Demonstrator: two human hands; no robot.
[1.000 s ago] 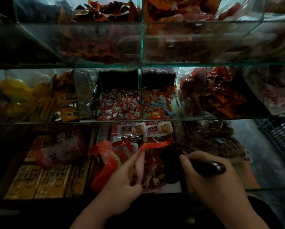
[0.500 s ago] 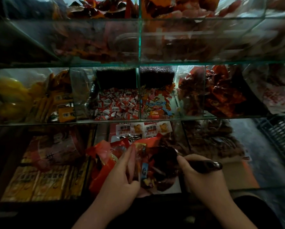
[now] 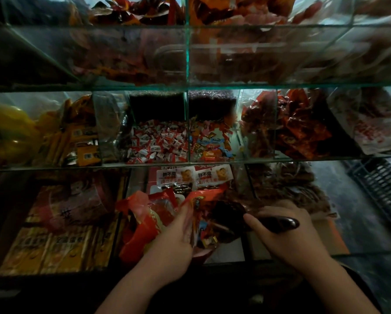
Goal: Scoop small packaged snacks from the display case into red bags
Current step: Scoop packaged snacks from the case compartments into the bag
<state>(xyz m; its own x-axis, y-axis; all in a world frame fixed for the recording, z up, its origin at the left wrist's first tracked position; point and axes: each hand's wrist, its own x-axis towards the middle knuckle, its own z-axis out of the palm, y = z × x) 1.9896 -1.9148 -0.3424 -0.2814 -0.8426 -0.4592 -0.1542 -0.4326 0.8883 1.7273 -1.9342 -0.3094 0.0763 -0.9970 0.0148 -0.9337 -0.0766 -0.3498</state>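
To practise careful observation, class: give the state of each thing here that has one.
red bag: held open, wrapped snacks inside.
scoop: bowl at the bag's mouth.
left hand: grips the red bag's rim.
right hand: grips the scoop's handle.

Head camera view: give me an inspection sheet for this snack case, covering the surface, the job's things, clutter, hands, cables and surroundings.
Surface: glass shelves, dimly lit, split into compartments.
Job's things: red bag held open at the bottom shelf; dark scoop with its bowl at the bag's mouth; small wrapped snacks inside the bag.
Clutter: wrapped candies on the middle shelf; yellow boxes at lower left.
Hands: left hand grips the red bag's edge; right hand grips the scoop's handle.
Cables: nothing seen.
Surroundings: grey floor and a dark crate at right.
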